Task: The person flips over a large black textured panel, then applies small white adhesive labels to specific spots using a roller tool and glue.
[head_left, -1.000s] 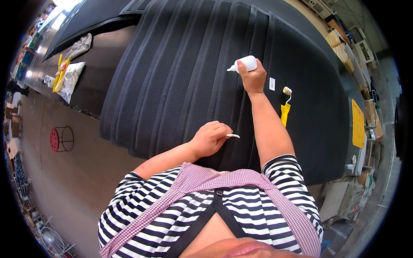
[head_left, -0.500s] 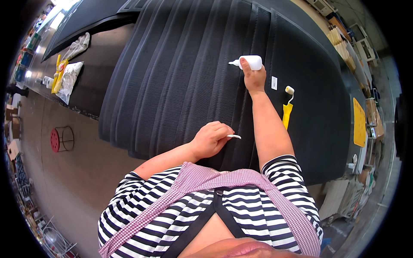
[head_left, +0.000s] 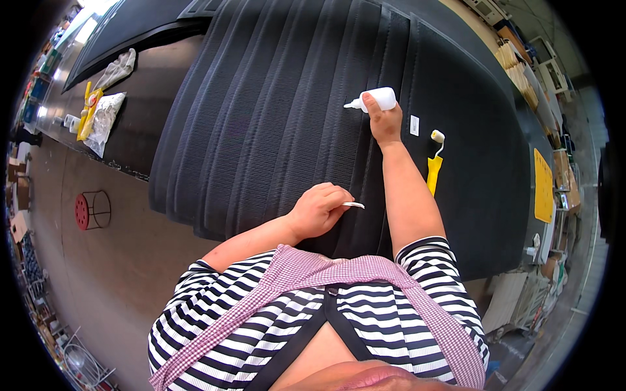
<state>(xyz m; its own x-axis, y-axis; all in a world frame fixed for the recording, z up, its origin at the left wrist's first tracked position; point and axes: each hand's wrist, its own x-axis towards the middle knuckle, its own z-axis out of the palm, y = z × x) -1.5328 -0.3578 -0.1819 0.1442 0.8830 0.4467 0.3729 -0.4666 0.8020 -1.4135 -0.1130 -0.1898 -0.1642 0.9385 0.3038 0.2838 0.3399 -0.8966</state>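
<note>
My right hand (head_left: 386,122) is closed around a white squeeze bottle (head_left: 381,99). Its narrow nozzle points left and tilts slightly down, over a large black ribbed mat (head_left: 287,117). Nearer to me, my left hand (head_left: 321,210) pinches a thin white strip-like piece (head_left: 353,205), most of it hidden in the fingers. That hand is above the near part of the mat, left of a long dark seam. To the right of my right forearm lies a small roller with a yellow handle (head_left: 433,174). A small white label (head_left: 415,126) is on the black surface beside my right hand.
On the dark table (head_left: 156,78) at left lie a clear plastic bag (head_left: 106,124), yellow-handled tools (head_left: 85,114) and a whitish glove-like item (head_left: 119,68). A red-topped stool (head_left: 82,211) stands on the floor. A yellow sheet (head_left: 542,186) is at the right edge.
The squeeze bottle has tipped so that its nozzle points a little lower and to the left. My right hand has shifted down slightly; my left hand is almost unmoved.
</note>
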